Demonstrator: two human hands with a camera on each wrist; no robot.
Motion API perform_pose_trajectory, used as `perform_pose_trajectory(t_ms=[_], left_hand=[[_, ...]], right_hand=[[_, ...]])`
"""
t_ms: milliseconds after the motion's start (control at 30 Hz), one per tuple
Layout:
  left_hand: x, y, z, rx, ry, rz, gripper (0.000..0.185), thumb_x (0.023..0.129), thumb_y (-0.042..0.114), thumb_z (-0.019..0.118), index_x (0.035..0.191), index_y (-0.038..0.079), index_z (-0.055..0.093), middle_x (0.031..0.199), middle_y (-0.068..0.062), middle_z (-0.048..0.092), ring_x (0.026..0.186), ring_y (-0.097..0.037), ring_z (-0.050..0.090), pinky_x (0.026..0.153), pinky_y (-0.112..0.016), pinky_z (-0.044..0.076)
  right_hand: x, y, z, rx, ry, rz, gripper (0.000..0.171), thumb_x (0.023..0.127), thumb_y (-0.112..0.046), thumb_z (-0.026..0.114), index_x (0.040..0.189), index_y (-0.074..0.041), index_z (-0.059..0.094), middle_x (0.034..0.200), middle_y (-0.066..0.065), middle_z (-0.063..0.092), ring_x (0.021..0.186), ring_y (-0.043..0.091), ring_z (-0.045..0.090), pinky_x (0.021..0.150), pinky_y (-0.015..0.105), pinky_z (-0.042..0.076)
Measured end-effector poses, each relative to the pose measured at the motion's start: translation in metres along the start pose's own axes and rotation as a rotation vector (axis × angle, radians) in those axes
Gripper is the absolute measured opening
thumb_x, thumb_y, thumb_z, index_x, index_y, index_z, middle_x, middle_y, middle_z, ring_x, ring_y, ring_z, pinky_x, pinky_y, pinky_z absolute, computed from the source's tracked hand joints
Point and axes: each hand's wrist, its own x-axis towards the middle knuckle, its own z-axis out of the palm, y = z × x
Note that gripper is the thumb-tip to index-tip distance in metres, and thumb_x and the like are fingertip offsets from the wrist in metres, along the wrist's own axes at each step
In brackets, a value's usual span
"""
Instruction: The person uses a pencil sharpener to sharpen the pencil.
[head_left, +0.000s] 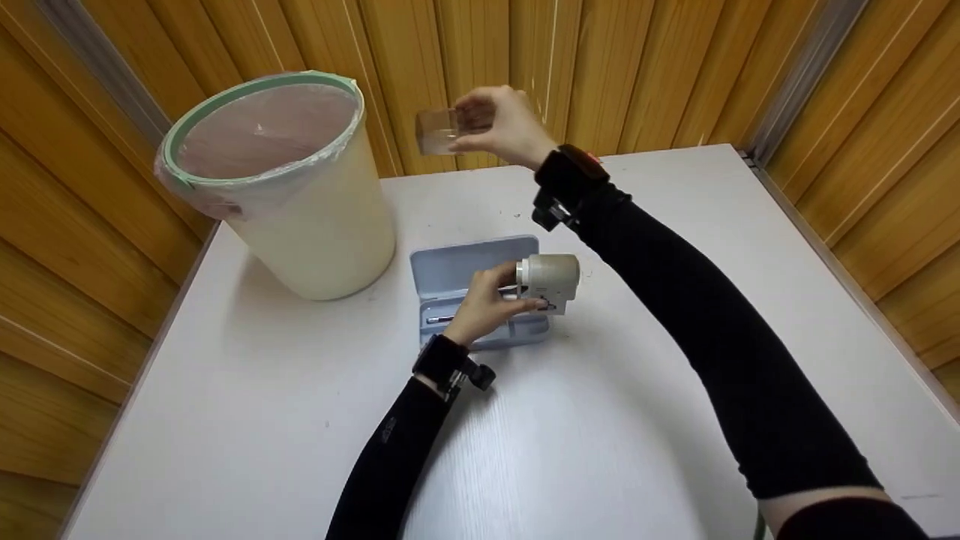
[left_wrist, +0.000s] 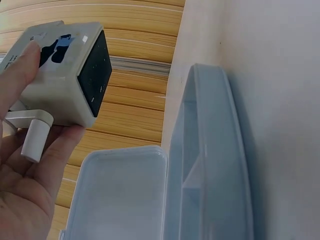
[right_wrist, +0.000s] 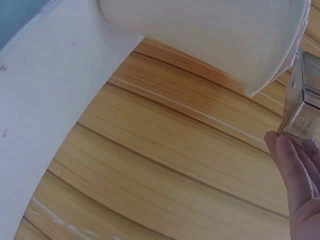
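My left hand [head_left: 484,307] holds a beige hand-crank pencil sharpener [head_left: 555,277] over the right part of an open blue pencil case [head_left: 442,268]. In the left wrist view the sharpener's white crank [left_wrist: 36,140] sticks out beside my palm, and its dark end face shows. High up near the back wall, my right hand [head_left: 506,124] pinches a clear plastic shavings drawer [head_left: 435,136] by one end. The right wrist view shows fingertips at the lower edge of this drawer [right_wrist: 305,112]. A pencil [head_left: 441,319] lies inside the case, partly hidden by my left hand.
A cream waste bin [head_left: 330,225] with a green rim and a plastic liner stands at the back left, to the left of the drawer. The white table [head_left: 247,397] meets wood-panelled walls [head_left: 675,75] at the back and sides.
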Motion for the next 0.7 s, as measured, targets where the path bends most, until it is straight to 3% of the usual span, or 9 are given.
perform_pose_trajectory(t_ms=[167, 367, 567, 700], left_hand=[[-0.001, 0.000, -0.007, -0.003, 0.020, 0.007, 0.050, 0.077, 0.014, 0.083, 0.121, -0.001, 0.064, 0.114, -0.017, 0.073, 0.105, -0.024, 0.071, 0.093, -0.026, 0.057], [-0.001, 0.000, -0.018, -0.005, 0.045, 0.010, 0.051, 0.077, 0.013, 0.084, 0.122, -0.001, 0.064, 0.115, -0.017, 0.072, 0.106, -0.025, 0.071, 0.093, -0.027, 0.057], [-0.002, -0.001, -0.026, -0.049, 0.075, 0.007, 0.053, 0.076, 0.009, 0.084, 0.123, -0.002, 0.062, 0.117, -0.019, 0.071, 0.107, -0.028, 0.070, 0.093, -0.037, 0.058], [-0.002, 0.000, -0.030, -0.057, 0.087, -0.001, 0.053, 0.075, 0.007, 0.083, 0.124, -0.002, 0.062, 0.118, -0.019, 0.070, 0.108, -0.029, 0.069, 0.094, -0.039, 0.058]], right_hand=[[-0.039, 0.040, -0.025, 0.010, -0.055, 0.045, 0.051, 0.078, -0.002, 0.081, 0.124, 0.005, 0.062, 0.120, 0.022, 0.067, 0.108, 0.030, 0.067, 0.094, 0.027, 0.056], [-0.083, 0.081, -0.045, 0.000, -0.013, 0.110, 0.049, 0.078, -0.001, 0.081, 0.122, 0.007, 0.063, 0.118, 0.027, 0.067, 0.108, 0.034, 0.068, 0.086, 0.018, 0.057], [-0.128, 0.110, -0.054, -0.003, 0.014, 0.189, 0.046, 0.080, -0.006, 0.081, 0.122, 0.004, 0.064, 0.118, 0.025, 0.068, 0.106, 0.027, 0.070, 0.080, 0.012, 0.056], [-0.152, 0.121, -0.053, 0.030, -0.016, 0.224, 0.048, 0.081, -0.007, 0.080, 0.124, 0.006, 0.063, 0.119, 0.027, 0.067, 0.108, 0.031, 0.069, 0.080, 0.013, 0.056]])
